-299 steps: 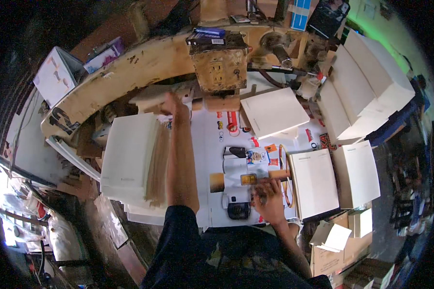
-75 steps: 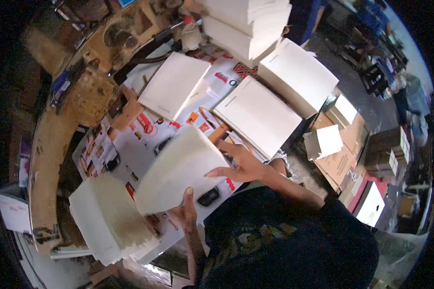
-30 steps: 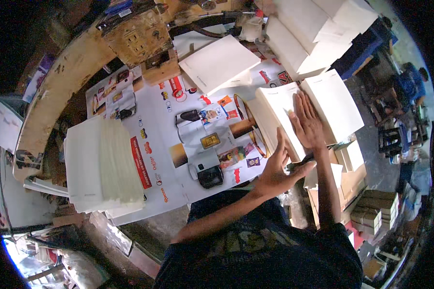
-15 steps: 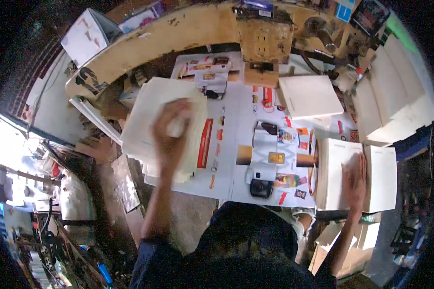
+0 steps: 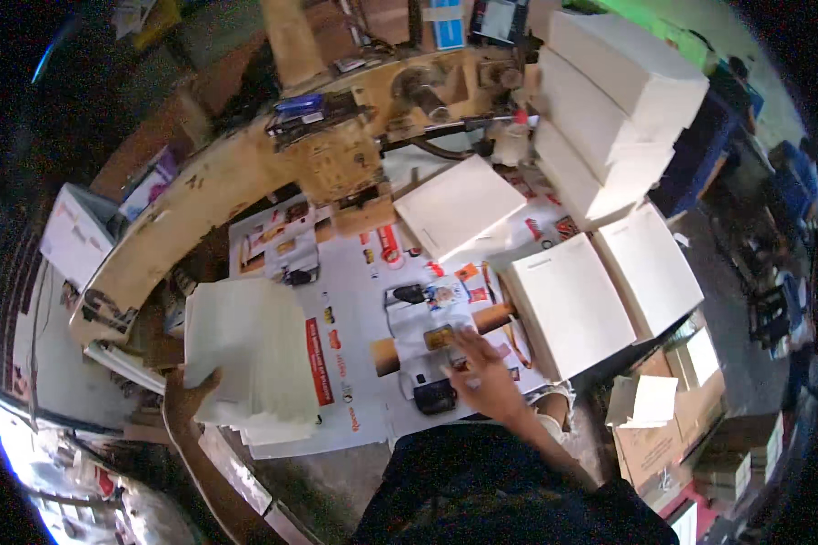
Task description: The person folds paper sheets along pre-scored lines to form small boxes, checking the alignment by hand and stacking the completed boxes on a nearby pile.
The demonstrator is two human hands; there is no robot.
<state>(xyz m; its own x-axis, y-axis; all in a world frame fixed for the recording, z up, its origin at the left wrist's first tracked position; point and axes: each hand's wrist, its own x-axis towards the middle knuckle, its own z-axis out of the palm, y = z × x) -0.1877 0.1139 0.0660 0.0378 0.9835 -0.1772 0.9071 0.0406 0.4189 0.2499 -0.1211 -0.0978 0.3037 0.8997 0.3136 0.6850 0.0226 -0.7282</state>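
A thick stack of loose pale sheets (image 5: 250,350) lies on the left of the table, its layered edges uneven. At the stack's near left corner is my left hand (image 5: 187,398), thumb stretched over the top sheet and the other fingers spread along the side. My right hand (image 5: 486,374), slightly blurred, hovers over the printed poster sheet (image 5: 363,318) with fingers apart and nothing in them. To its right sit two neat white paper blocks side by side, the nearer one (image 5: 572,304) and the farther one (image 5: 649,268).
Another white block (image 5: 461,204) lies at the back, beside a wooden box (image 5: 327,159). Tall white stacks (image 5: 609,109) rise at the back right. A curved wooden ledge (image 5: 191,195) bounds the table's far side. Cardboard cartons (image 5: 654,445) stand below on the right.
My left hand has gone from above the loose stack to its near left corner. My right hand has left the white block and moved left over the poster. The view has turned right.
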